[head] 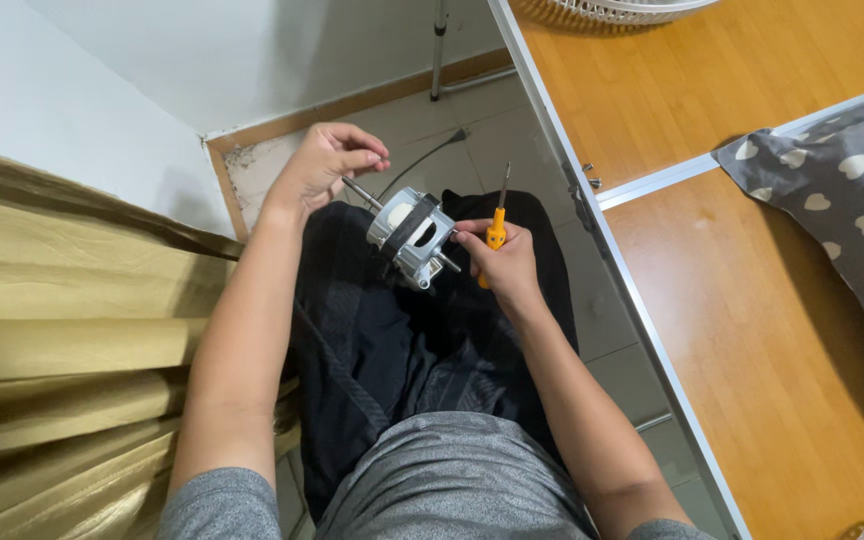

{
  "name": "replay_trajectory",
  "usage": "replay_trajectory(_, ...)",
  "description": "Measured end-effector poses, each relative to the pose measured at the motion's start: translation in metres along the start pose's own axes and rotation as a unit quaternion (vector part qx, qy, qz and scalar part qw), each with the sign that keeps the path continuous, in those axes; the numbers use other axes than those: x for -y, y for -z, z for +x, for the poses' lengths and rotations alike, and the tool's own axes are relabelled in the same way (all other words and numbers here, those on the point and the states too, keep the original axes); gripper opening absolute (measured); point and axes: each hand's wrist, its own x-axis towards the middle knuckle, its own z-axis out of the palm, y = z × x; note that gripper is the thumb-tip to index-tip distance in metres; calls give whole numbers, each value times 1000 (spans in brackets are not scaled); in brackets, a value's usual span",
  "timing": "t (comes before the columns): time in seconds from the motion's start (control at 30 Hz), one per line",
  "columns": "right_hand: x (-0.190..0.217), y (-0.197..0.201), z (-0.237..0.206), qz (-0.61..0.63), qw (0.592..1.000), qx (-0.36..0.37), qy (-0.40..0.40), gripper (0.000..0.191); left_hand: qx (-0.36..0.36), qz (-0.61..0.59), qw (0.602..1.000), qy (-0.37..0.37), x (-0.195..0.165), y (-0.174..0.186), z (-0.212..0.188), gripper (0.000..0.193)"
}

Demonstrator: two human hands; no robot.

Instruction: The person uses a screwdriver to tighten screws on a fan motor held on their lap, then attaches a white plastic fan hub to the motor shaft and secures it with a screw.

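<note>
We're looking down over our own lap, and the biggest thing out here is the orange-brown wooden platform with pale metal edging (752,330), filling the right side. On the left hangs a gold, pleated fabric curtain (62,330). Up at the right edge of the platform lies a grey cushion printed with white hearts (842,190), and at the very top peeks the rim of a white wire fan grille (612,10). Below us, grey floor tiles (512,130) run between wall and platform, with a thin dark cable (422,160) trailing across them.

Now the action, over our dark trousers (372,330): the small silver metal electric motor with a dark band and a steel shaft (412,235) sits above our knees, between both hands. Our left hand (322,165) is up at the far end, fingertips pinched together on the tip of the shaft. Our right hand (502,260) presses a finger against the motor's near side while its other fingers are closed around the orange-handled screwdriver (495,228), blade pointing up and away from us.
</note>
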Motion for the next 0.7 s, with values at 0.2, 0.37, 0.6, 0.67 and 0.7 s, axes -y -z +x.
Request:
replay_trajectory(0.2,-11,-10,2,-13,1000,-5,12,11,86,33,995,29,38,-4,-3,15)
replay_trajectory(0.37,-19,-17,2,25,1000,11,8,11,116,60,991,31,46,-1,-7,13)
replay_trajectory(0.6,-25,-26,-3,84,996,17,-3,9,79,-5,996,51,50,-4,-21,13)
replay_trajectory(0.67,-27,-27,-5,101,995,15,-14,10,57,-13,996,68,53,-6,-24,14)
replay_trajectory(0.7,-29,-26,-5,113,993,18,-21,10,52,-8,996,69,55,-8,-24,13)
